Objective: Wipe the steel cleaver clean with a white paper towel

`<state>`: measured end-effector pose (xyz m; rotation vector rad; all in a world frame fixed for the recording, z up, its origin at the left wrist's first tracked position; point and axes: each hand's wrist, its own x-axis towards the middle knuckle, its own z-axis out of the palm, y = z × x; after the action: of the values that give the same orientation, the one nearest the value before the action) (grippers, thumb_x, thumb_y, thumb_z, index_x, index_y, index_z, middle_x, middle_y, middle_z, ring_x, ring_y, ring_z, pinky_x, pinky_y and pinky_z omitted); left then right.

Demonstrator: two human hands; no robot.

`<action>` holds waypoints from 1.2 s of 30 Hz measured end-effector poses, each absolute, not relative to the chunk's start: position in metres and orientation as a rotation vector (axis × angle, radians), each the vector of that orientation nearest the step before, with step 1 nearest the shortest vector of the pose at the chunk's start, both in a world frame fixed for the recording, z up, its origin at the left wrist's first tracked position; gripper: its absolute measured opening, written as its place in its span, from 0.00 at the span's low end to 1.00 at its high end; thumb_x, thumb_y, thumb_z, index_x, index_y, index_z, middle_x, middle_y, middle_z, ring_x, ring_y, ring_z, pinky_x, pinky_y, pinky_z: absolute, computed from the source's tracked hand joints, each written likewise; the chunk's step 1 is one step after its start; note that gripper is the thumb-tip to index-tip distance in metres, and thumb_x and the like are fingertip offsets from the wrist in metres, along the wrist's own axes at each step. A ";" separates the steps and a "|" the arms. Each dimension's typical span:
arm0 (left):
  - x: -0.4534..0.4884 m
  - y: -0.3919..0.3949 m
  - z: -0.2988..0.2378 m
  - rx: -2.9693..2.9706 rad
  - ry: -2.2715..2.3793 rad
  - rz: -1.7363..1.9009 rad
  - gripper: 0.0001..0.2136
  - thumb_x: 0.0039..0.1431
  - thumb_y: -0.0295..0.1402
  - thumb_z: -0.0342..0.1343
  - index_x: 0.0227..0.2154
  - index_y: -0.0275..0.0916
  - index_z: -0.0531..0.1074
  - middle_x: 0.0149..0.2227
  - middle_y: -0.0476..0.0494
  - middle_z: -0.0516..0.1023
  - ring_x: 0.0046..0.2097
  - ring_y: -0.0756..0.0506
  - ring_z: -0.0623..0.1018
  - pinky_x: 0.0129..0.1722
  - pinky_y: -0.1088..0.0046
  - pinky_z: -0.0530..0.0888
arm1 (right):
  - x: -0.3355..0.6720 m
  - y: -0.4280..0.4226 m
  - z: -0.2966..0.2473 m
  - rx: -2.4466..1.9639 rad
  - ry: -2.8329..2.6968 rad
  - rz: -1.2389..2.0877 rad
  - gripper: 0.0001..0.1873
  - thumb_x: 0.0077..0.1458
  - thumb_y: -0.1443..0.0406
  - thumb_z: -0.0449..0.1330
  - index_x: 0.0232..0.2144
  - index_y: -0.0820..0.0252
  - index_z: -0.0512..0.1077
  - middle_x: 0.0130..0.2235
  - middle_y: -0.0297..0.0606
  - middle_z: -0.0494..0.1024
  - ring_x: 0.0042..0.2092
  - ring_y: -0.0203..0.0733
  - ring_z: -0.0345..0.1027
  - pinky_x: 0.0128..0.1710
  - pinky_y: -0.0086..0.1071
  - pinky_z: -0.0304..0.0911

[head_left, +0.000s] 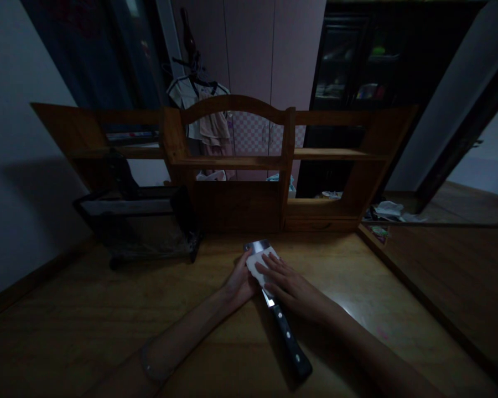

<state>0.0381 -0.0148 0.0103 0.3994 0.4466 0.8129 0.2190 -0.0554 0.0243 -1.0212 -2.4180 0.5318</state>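
A kitchen cleaver (289, 337) with a black riveted handle lies at a slant in front of me, its handle pointing toward my lower right. My left hand (241, 281) is closed around the blade's left side, thumb along its edge near the far end. A white cloth or tissue (254, 266) covers much of the blade (259, 245), whose shiny far end shows. My right hand (288, 281) holds this cloth down against the blade, fingers stretched out across it. Neither hand touches the handle. The undersides of the blade and of my left fingers are hidden.
Beneath my hands is a glossy wooden tabletop (207, 342). A wooden shelf unit (236, 205) stands along its far side. At the back left is a dark-framed box (136, 226) with a black object (122, 174) on top. The table's raised right edge (415, 293) runs toward me.
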 end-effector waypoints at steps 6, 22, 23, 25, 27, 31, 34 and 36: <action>0.036 -0.014 0.008 0.435 0.446 0.791 0.27 0.65 0.46 0.46 0.53 0.25 0.69 0.47 0.29 0.78 0.44 0.39 0.79 0.52 0.63 0.68 | 0.221 -0.051 0.020 -1.118 -2.376 0.511 0.27 0.67 0.57 0.45 0.66 0.51 0.51 0.69 0.36 0.45 0.70 0.47 0.32 0.67 0.51 0.37; 0.035 -0.011 0.003 0.462 0.495 0.788 0.28 0.63 0.49 0.47 0.46 0.24 0.72 0.40 0.31 0.80 0.40 0.40 0.79 0.52 0.63 0.67 | 0.222 -0.048 0.016 -1.186 -2.123 0.649 0.26 0.65 0.64 0.48 0.64 0.58 0.55 0.67 0.47 0.51 0.63 0.51 0.57 0.60 0.44 0.58; 0.035 -0.011 0.002 0.465 0.497 0.787 0.28 0.63 0.49 0.47 0.46 0.24 0.73 0.39 0.31 0.80 0.40 0.40 0.79 0.52 0.63 0.67 | 0.222 -0.047 0.016 -1.182 -2.118 0.645 0.26 0.65 0.64 0.48 0.64 0.57 0.55 0.67 0.47 0.51 0.62 0.51 0.58 0.59 0.44 0.59; 0.035 -0.011 0.002 0.470 0.494 0.788 0.27 0.63 0.49 0.47 0.46 0.24 0.73 0.39 0.32 0.81 0.40 0.40 0.79 0.52 0.63 0.67 | 0.223 -0.047 0.015 -1.173 -2.116 0.636 0.26 0.65 0.65 0.49 0.64 0.56 0.56 0.66 0.47 0.52 0.62 0.51 0.58 0.59 0.44 0.60; 0.035 -0.011 0.003 0.472 0.490 0.792 0.27 0.64 0.48 0.47 0.47 0.25 0.72 0.40 0.32 0.81 0.40 0.40 0.79 0.52 0.63 0.68 | 0.223 -0.047 0.015 -1.162 -2.117 0.625 0.26 0.65 0.65 0.49 0.64 0.56 0.57 0.66 0.46 0.54 0.61 0.51 0.59 0.58 0.44 0.60; 0.037 -0.015 0.006 0.479 0.520 0.807 0.27 0.65 0.47 0.46 0.48 0.23 0.72 0.40 0.31 0.80 0.40 0.40 0.79 0.51 0.63 0.69 | 0.224 -0.048 0.017 -1.159 -2.123 0.610 0.24 0.64 0.65 0.49 0.62 0.55 0.59 0.65 0.46 0.59 0.60 0.50 0.62 0.57 0.42 0.62; 0.039 -0.017 0.011 0.473 0.539 0.820 0.25 0.66 0.45 0.46 0.50 0.24 0.71 0.40 0.32 0.80 0.39 0.41 0.79 0.51 0.65 0.69 | 0.223 -0.050 0.021 -1.174 -2.130 0.594 0.24 0.65 0.65 0.49 0.62 0.58 0.59 0.64 0.48 0.60 0.59 0.51 0.63 0.57 0.42 0.62; 0.041 -0.018 0.013 0.471 0.556 0.827 0.25 0.66 0.44 0.45 0.52 0.26 0.70 0.41 0.33 0.81 0.39 0.42 0.80 0.51 0.66 0.69 | 0.223 -0.051 0.023 -1.189 -2.134 0.580 0.23 0.65 0.65 0.49 0.61 0.59 0.61 0.62 0.50 0.64 0.57 0.52 0.66 0.55 0.43 0.63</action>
<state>0.0409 -0.0183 0.0129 0.4711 0.5556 0.8268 0.2233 -0.0507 0.0230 -1.1895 -2.1344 0.5801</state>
